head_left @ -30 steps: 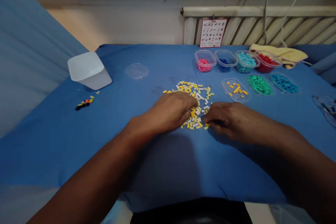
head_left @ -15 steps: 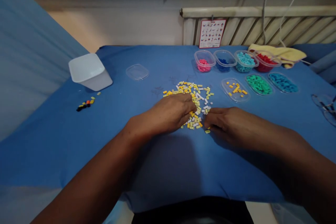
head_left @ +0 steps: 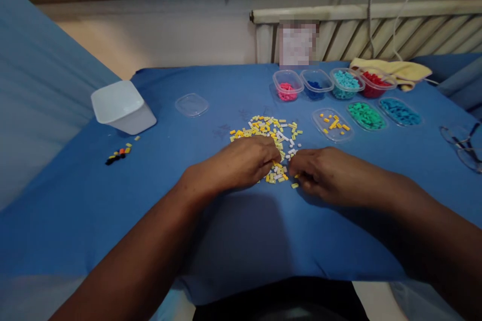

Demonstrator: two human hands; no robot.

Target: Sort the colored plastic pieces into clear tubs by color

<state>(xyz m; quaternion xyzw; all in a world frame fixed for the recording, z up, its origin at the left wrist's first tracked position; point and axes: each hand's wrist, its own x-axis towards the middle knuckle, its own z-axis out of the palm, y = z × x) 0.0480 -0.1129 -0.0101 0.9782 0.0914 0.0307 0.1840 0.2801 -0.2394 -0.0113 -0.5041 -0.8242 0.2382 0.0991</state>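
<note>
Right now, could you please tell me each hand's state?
Left hand: curled over yellow and white pieces; grip hidden.
Right hand: curled at their edge; grip unclear.

Bare arms on both sides, and we follow the left forearm (head_left: 146, 241), full and rounded low down, slimming nicely to an uncovered left wrist (head_left: 194, 183)! Across to the right forearm (head_left: 422, 218), and we have a match: the same smooth taper, bare for as much of its length as we can see. On to the hands, and we find the left hand (head_left: 250, 160) bare, broad and rounded across the back, the right hand (head_left: 324, 173) bare and similarly built. Now down low, here comes the clothing: a black garment (head_left: 286, 293), plain and dark; trousers or top, we cannot tell.
</note>
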